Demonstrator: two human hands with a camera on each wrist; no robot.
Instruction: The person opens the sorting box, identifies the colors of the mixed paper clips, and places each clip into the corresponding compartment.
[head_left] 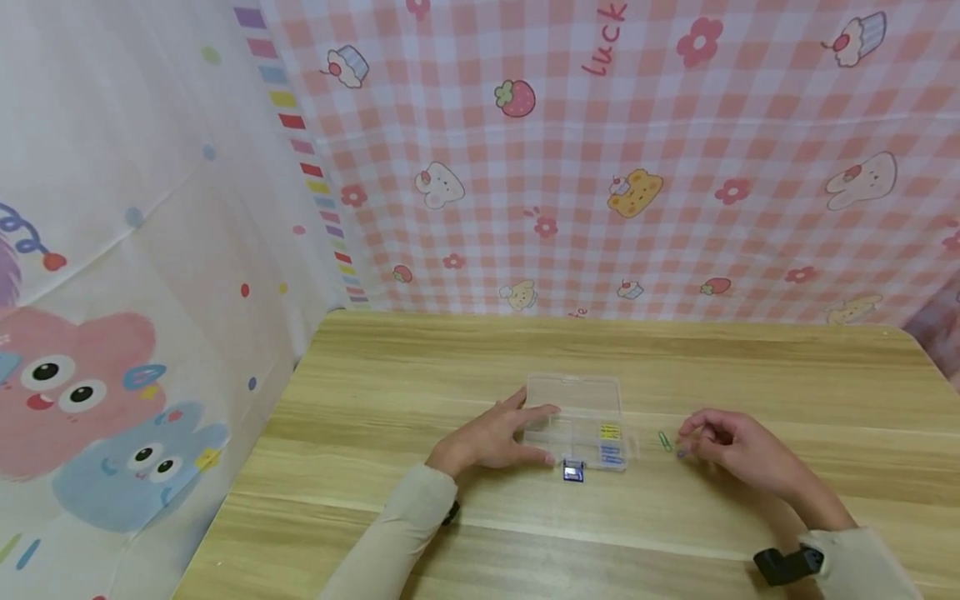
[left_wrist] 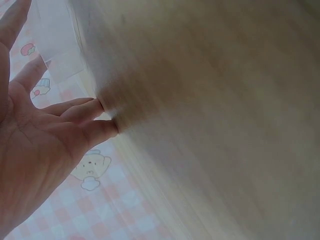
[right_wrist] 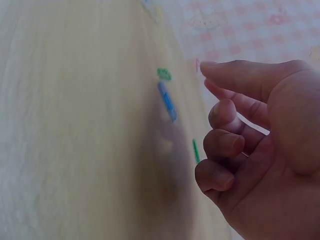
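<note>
A clear plastic compartment box (head_left: pixel 573 392) lies on the table with its lid raised at the back. Yellow paper clips (head_left: pixel 611 432) fill one right-hand compartment, and blue paper clips (head_left: pixel 612 455) lie in the one in front of it. My left hand (head_left: pixel 498 433) spreads its fingers at the box's left side. To the right, my right hand (head_left: pixel 738 450) hovers just above the table, fingers loosely bent, nothing visible between them. Near it lie a green paper clip (head_left: pixel 664 441) and a blue paper clip (right_wrist: pixel 167 101). Another green strip (right_wrist: pixel 196 151) shows beside the curled fingers.
A small dark blue rectangular piece (head_left: pixel 573 472) sits at the box's front edge. The wooden table (head_left: pixel 375 375) meets a pink checked cloth (head_left: pixel 480 250) at the back, and a white patterned cloth (head_left: pixel 187 275) hangs at the left.
</note>
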